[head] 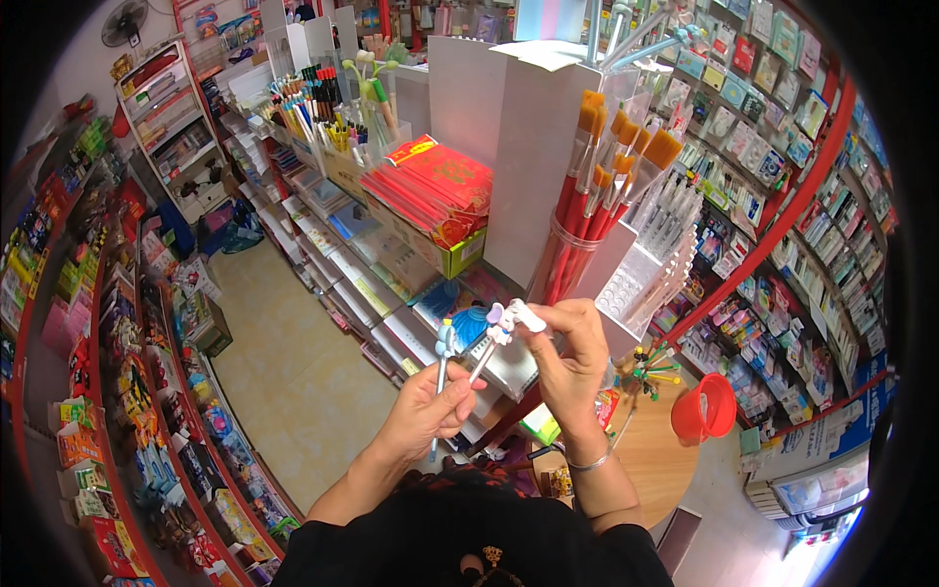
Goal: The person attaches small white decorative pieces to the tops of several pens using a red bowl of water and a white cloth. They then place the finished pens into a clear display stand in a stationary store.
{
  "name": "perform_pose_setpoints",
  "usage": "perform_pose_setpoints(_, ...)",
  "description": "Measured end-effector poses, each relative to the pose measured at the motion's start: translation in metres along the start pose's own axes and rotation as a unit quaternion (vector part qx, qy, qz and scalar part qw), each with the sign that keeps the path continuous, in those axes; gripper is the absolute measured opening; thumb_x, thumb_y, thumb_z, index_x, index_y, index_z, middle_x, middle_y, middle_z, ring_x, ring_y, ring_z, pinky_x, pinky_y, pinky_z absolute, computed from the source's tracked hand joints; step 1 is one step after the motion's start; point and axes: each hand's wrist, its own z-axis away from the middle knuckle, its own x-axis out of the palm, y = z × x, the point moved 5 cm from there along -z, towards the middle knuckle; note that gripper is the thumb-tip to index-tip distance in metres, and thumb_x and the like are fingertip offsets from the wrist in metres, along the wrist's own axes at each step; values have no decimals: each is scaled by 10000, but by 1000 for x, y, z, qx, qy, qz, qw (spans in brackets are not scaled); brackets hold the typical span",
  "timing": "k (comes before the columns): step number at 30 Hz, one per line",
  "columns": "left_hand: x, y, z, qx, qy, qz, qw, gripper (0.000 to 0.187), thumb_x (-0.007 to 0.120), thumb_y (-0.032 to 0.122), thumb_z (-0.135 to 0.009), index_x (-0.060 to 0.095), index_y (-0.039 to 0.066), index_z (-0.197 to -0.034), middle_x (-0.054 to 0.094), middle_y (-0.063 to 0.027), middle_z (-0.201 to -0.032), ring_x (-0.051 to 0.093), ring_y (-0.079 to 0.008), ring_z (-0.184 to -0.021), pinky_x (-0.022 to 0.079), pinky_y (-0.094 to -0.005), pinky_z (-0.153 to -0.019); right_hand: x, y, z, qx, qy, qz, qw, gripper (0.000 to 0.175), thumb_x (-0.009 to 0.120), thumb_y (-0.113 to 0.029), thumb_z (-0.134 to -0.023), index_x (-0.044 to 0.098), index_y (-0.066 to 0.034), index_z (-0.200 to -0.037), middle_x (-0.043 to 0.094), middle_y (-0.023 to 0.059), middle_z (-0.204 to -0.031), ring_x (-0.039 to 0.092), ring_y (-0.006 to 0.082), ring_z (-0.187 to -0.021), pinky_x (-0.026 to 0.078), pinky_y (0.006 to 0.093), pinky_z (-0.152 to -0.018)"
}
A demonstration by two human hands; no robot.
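My left hand grips two slim novelty pens side by side. One is a blue pen with a light-blue figure on top, held nearly upright. The other, a white pen, leans right and carries a white animal figure with a lilac ear. Thumb and fingers of my right hand pinch a small white piece against that figure; whether it is a wipe or part of the topper I cannot tell. A bracelet circles my right wrist.
Red-handled paintbrushes stand in a clear holder just beyond my right hand. Red envelopes fill a box on the display shelf. To the right are a round wooden table and a red bucket. Packed shelves line the left aisle.
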Motion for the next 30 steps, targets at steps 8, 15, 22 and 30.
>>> perform_pose_setpoints(8, 0, 2, 1, 10, 17, -81, 996, 190, 515, 146, -986, 560, -11, -1084, 529, -13, -707, 316, -10, -484, 229, -168, -429, 2, -4, -20, 128, -152, -158, 967, 169, 612, -14, -882, 640, 12, -1046, 654, 125, -1087, 626, 144, -930, 494, 266, -806)
perform_pose_setpoints(15, 2, 3, 6, 23, -11, -113, 993, 164, 520, 106, -977, 568, -3, -1090, 550, -14, -716, 345, -8, -494, 238, -174, -443, 2, -16, -12, 87, -195, -107, 971, 159, 638, 14, -859, 644, 40, -1015, 697, 104, -891, 675, 143, -776, 524, 249, -694)
perform_pose_setpoints(22, -2, 7, 5, 18, -14, -101, 995, 175, 513, 116, -983, 564, -8, -1096, 541, -18, -715, 321, -7, -481, 220, -177, -429, 2, -5, -9, 161, -21, -307, 938, 203, 532, -83, -966, 542, 33, -1131, 669, 167, -1011, 663, 223, -940, 529, 331, -846)
perform_pose_setpoints(30, 2, 8, -1, 47, -16, -66, 997, 175, 504, 114, -987, 573, -16, -1080, 553, -28, -721, 310, -8, -481, 218, -173, -436, 37, 9, 21, 364, -81, -531, 761, 265, 519, -190, -971, 535, 18, -1133, 617, 230, -1147, 601, 329, -1110, 492, 427, -962)
